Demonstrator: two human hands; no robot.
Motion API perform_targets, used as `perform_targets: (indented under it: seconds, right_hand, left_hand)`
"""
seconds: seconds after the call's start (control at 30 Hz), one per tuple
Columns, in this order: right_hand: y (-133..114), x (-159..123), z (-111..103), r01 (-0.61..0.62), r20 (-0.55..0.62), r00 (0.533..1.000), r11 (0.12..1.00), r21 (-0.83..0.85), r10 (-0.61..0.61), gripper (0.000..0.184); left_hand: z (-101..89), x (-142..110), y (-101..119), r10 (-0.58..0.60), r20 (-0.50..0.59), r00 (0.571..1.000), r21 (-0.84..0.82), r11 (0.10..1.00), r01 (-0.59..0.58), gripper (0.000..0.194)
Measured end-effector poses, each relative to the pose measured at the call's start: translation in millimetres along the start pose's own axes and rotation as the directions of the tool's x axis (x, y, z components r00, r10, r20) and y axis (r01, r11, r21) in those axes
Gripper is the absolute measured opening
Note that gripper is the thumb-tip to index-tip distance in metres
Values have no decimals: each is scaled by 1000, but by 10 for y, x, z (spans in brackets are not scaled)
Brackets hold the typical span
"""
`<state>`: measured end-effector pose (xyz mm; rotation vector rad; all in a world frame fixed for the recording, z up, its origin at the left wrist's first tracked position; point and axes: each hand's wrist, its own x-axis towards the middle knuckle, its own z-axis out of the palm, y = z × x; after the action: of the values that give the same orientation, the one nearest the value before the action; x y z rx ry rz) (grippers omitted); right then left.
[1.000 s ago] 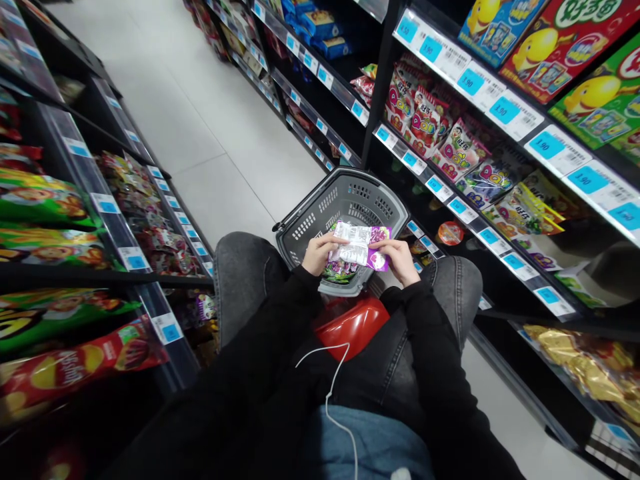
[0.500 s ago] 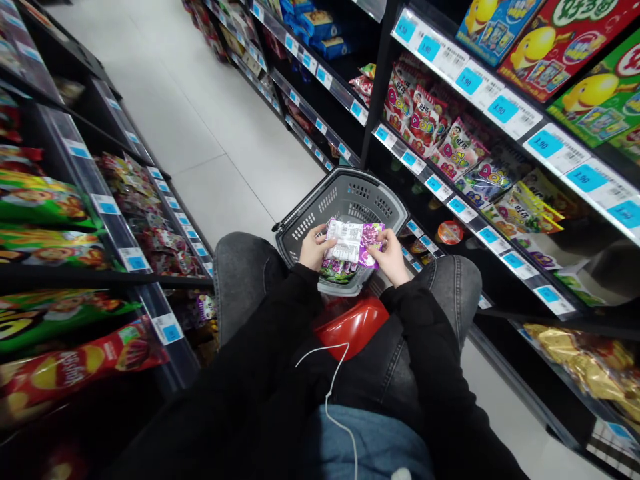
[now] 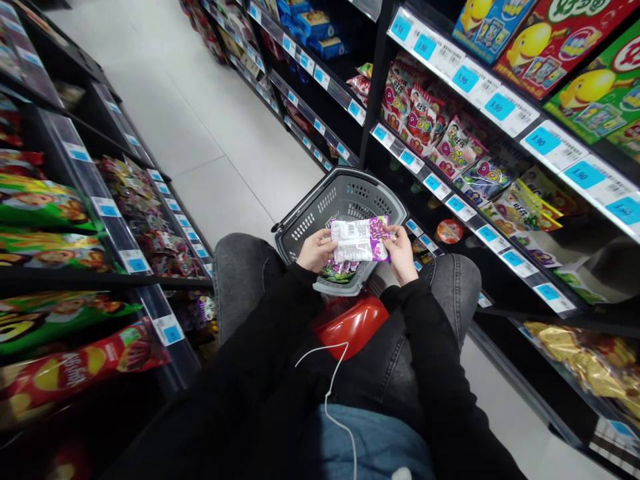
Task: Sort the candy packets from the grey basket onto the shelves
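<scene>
Between my hands I hold a purple-and-white candy packet, its printed white back facing up. My left hand pinches the packet's left edge. At its purple right end, my right hand grips it with thumb and fingers. Directly below is a grey plastic shopping basket, standing between my knees with its holed walls showing. More purple and green packets lie inside the basket, partly hidden by the held one. The basket's red handle is toward my lap.
Shelves with price tags line both sides closely. On the right are gummy candy bags and boxed snacks; on the left are green snack bags and a red chip bag. Tiled floor stretches ahead. A white cord hangs over my lap.
The packet has been raised slightly toward me and levelled, showing more of its white back. Both hands shifted a little with it, my right hand moving rightward.
</scene>
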<state>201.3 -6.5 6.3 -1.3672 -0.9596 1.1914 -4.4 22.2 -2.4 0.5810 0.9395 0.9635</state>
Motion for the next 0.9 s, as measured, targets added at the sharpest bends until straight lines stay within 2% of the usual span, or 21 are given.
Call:
perform_targets:
  seconds: [0.17,0.27,0.37,0.43,0.5,0.6,0.67,0.73,0.83,0.9]
  right_hand:
    - [-64,-15,-18,-34,-19,999,995,99,36,34]
    - [-99,-43,-5,-33,21,999,997,74,31,35]
    - [-97,-67,30,-22,67,998,999,26,20,41]
    - [-86,-72,47,-13,86,996,1000,16,12,51]
    - [-83,-67,49,-14,108,994,1000,6,14,54]
    - [-108,-59,41,20,131,991,999,-36,-15,35]
    - [-142,-64,38,75,137,988,996,-50,-67,23]
    - [-175,-75,37,130,143,982,990,-54,-121,22]
    - [-203,-96,27,190,151,972,980,-54,-180,21]
    - [-206,-108,16,210,171,964,977,-38,-201,17]
  left_hand:
    - [28,-43,11,4,43,999,-33,999,-3,55]
    - [49,-88,-28,-31,169,985,-62,997,42,51]
    - [74,-104,-108,-139,255,957,-17,989,148,40]
    - [94,-94,-144,-167,243,956,25,986,166,38]
    - [109,-82,-140,-114,205,972,37,993,109,39]
    - [88,-90,-59,-39,199,979,31,999,34,44]
    - [32,-113,10,-85,262,961,20,996,83,45]
    - [-39,-138,61,-129,315,940,2,991,135,45]
    - [-100,-160,80,-153,314,937,12,987,157,54]
    - [-88,-165,58,-249,336,908,96,968,230,57]
